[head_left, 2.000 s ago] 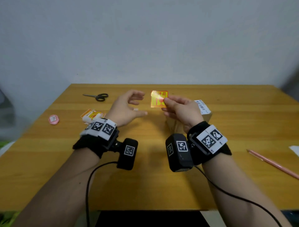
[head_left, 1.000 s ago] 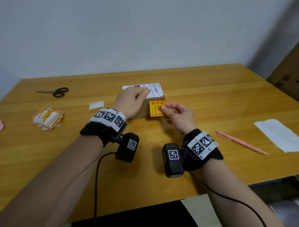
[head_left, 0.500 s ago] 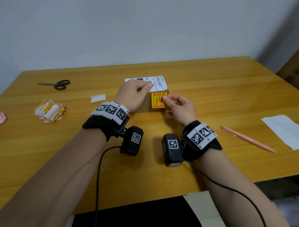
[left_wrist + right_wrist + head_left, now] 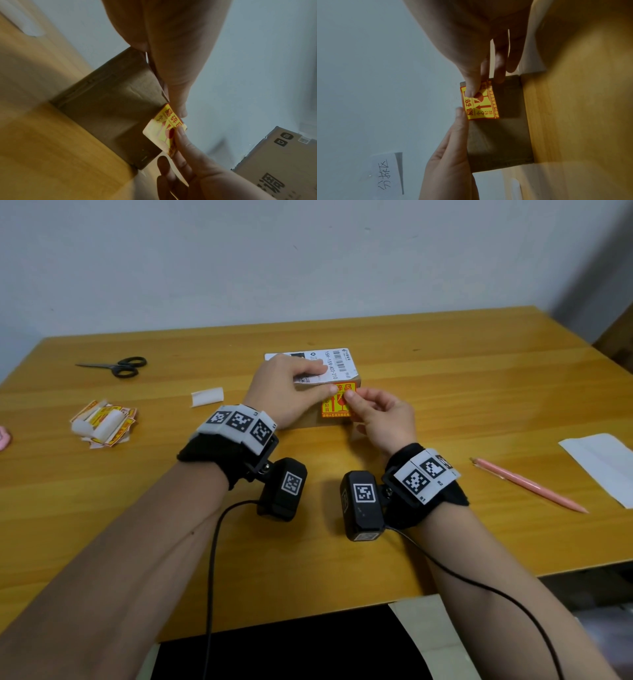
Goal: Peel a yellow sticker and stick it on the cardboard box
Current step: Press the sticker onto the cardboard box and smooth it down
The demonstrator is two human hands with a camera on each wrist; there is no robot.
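Observation:
A small cardboard box with a white shipping label on top stands mid-table. The yellow sticker with red print lies against the right end of its near face. My left hand rests over the box's top, fingers flat on the label, thumb tip touching the sticker's upper left corner. My right hand pinches the sticker's upper right part. In the left wrist view the sticker shows some white underside, its right side standing off the box. In the right wrist view my thumb covers part of the sticker.
Black scissors lie at the back left. A white backing strip and a pile of stickers sit left of the box. A pink pen and white paper lie to the right. A large carton stands off the table.
My right hand carried the sticker from the air down to the box's near face. My left hand came onto the box top, and its thumb has slid to the sticker's corner.

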